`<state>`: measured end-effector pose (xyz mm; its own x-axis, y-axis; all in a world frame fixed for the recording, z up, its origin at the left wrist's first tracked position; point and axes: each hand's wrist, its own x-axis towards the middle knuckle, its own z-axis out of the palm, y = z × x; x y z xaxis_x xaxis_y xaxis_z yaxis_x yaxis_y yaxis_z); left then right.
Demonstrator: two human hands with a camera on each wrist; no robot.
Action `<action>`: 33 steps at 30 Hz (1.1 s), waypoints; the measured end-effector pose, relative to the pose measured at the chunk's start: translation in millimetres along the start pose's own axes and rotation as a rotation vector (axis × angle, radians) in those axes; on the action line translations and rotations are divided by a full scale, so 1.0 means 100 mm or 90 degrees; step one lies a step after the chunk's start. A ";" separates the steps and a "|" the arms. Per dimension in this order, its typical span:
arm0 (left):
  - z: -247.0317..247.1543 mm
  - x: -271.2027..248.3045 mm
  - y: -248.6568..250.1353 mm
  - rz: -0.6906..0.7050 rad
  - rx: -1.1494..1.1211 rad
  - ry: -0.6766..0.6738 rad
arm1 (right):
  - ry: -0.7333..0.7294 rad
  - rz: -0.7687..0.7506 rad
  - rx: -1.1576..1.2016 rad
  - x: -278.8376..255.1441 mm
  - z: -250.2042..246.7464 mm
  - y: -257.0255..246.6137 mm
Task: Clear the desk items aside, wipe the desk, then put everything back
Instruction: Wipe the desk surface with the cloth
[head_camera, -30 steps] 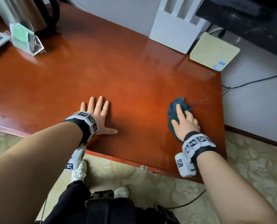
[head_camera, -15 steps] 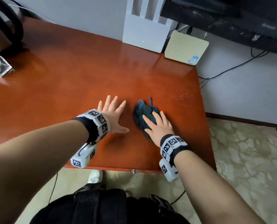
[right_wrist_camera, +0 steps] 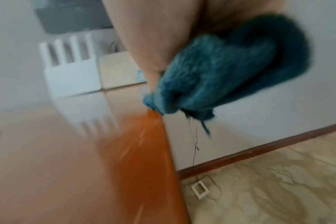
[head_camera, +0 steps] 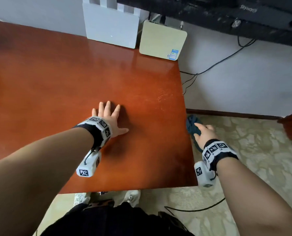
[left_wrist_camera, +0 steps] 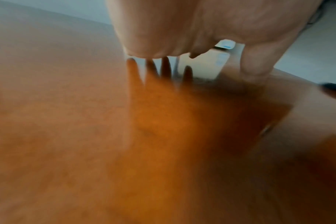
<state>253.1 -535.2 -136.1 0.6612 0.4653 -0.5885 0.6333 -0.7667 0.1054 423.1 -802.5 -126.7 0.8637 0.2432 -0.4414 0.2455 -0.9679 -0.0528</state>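
Fingers (head_camera: 208, 128) of my right hand (head_camera: 203, 134) bunch the soft, light blue cloth (head_camera: 192, 124) just off the counter's (head_camera: 90, 79) right edge, my left hand (head_camera: 110, 119) lies flat and spread, holding nothing; gripped mid-bunch, it shouldn't slip.

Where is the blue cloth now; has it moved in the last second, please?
Yes. The blue cloth, held by the right hand, has swept rightward past the desk edge.
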 end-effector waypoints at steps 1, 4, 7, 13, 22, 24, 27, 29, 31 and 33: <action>-0.02 0.04 0.00 -0.029 -0.014 0.005 | 0.010 0.009 0.000 0.08 -0.12 0.07; -0.02 0.13 0.01 -0.068 -0.015 0.013 | 0.088 -0.058 -0.040 0.23 -0.47 0.01; 0.04 0.19 0.02 -0.072 -0.007 0.022 | 0.177 -0.208 -0.064 0.22 -0.68 -0.40; 0.08 0.22 0.02 -0.077 -0.009 0.022 | 0.030 -0.560 -0.051 0.13 -0.33 -1.25; 0.06 0.26 0.03 -0.090 -0.011 -0.018 | -0.060 -0.597 -0.207 0.40 0.09 -1.57; 0.06 0.26 0.03 -0.091 -0.013 -0.023 | -0.044 -0.572 -0.163 0.50 0.04 -1.47; 0.05 0.25 0.03 -0.090 -0.010 -0.034 | -0.010 -0.462 -0.088 0.74 -0.10 -1.20; 0.04 0.24 0.03 -0.089 -0.013 -0.037 | 0.007 -0.353 -0.045 0.90 -0.22 -0.95; 0.03 0.23 0.03 -0.089 -0.015 -0.037 | -0.010 -0.240 0.021 0.99 -0.34 -0.72; 0.03 0.23 0.04 -0.090 -0.012 -0.040 | -0.018 -0.153 0.094 1.04 -0.41 -0.57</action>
<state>269.3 -528.7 -151.3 0.5385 0.5393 -0.6475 0.7263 -0.6867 0.0321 517.4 -719.8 -133.0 0.7754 0.4675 -0.4244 0.3739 -0.8816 -0.2881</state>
